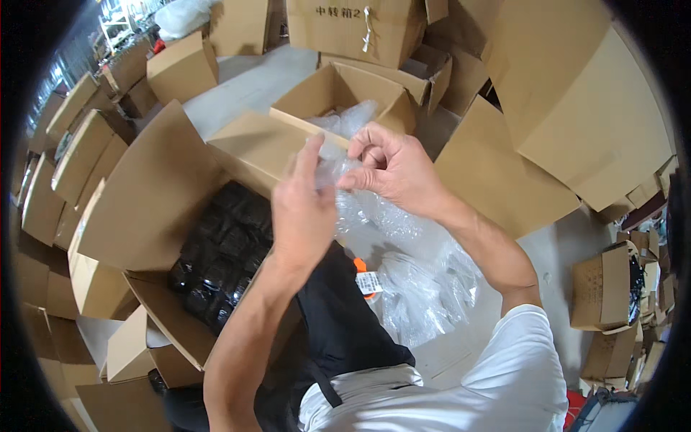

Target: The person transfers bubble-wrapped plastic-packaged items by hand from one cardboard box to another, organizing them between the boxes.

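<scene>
Clear bubble wrap (385, 216) hangs in front of me and drops in crumpled folds towards the floor. My right hand (399, 169) pinches its upper edge between thumb and curled fingers. Close by on the left, my left hand (306, 212) is slightly blurred, with the plastic between its raised index finger and its thumb. To the left of that hand stands an open cardboard box (155, 194) packed with black plastic-wrapped bundles (227, 245). Just beyond my hands is another open carton (288, 97) with more clear wrap inside.
A large closed carton (353, 32) stands at the back. Tall cardboard flaps (568, 86) rise on the right. Several boxes (86, 158) line the left side. An orange object with a white label (368, 282) lies beside my leg. More boxes (601, 288) stand at the far right.
</scene>
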The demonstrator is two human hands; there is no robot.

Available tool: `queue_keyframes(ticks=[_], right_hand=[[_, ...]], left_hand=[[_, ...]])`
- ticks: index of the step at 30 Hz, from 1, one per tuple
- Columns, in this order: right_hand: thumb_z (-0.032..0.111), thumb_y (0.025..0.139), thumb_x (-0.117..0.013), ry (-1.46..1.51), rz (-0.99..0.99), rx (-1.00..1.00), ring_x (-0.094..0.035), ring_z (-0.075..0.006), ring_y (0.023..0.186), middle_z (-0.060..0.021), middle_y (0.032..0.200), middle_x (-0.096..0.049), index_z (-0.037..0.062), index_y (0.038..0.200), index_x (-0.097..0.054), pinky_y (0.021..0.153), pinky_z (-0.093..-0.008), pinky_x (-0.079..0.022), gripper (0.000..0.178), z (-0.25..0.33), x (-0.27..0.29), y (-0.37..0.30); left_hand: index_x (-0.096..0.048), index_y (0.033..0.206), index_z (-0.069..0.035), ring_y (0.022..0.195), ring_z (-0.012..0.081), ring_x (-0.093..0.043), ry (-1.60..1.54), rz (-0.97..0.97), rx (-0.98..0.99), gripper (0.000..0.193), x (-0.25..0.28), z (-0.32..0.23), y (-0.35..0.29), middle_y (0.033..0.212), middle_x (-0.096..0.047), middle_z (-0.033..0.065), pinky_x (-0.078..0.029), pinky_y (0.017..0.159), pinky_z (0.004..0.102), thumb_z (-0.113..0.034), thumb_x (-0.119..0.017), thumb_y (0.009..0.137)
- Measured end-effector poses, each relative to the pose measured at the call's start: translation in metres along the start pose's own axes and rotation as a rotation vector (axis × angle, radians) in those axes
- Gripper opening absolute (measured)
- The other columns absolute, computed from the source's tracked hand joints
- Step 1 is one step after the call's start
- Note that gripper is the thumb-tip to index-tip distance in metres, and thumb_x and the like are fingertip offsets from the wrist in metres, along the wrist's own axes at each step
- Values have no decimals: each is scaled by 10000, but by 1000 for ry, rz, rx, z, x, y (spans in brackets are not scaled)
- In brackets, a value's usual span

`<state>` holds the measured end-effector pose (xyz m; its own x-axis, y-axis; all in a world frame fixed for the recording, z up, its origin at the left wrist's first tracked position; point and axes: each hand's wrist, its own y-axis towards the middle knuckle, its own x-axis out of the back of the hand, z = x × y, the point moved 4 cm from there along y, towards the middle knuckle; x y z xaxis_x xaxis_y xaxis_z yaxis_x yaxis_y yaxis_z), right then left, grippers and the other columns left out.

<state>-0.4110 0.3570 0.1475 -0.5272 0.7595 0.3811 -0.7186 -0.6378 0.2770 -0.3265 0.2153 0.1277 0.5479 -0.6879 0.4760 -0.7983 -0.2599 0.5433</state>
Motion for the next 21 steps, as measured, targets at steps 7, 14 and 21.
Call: queue_keyframes(ticks=[7, 14, 21], right_hand=[[344, 799, -809, -416, 309, 474, -592, -219, 717, -86, 811, -628, 17, 1170, -614, 703, -387, -496, 532, -27, -40, 23], [256, 919, -656, -217, 866, 270, -666, -324, 873, -176, 885, -663, 38, 1096, -640, 763, -441, -512, 281, -3, -141, 27], [37, 823, -597, -808, 281, 741, -655, -349, 921, -172, 969, -682, 19, 980, -668, 779, -452, -519, 173, 32, -158, 93]], left_hand=[[-663, 1096, 22, 919, 210, -661, 291, -101, -33, 403, 148, 20, -3, 985, -685, 127, -499, 842, 288, 142, -502, 747], [-652, 1158, 15, 965, 333, -688, 442, -118, 66, 441, 234, 35, -39, 1052, -696, 197, -527, 841, 361, 114, -564, 737], [-676, 1066, 0, 928, 410, -652, 825, 294, 374, 318, 290, 72, -98, 944, -699, 207, -526, 813, 468, 19, -647, 749]])
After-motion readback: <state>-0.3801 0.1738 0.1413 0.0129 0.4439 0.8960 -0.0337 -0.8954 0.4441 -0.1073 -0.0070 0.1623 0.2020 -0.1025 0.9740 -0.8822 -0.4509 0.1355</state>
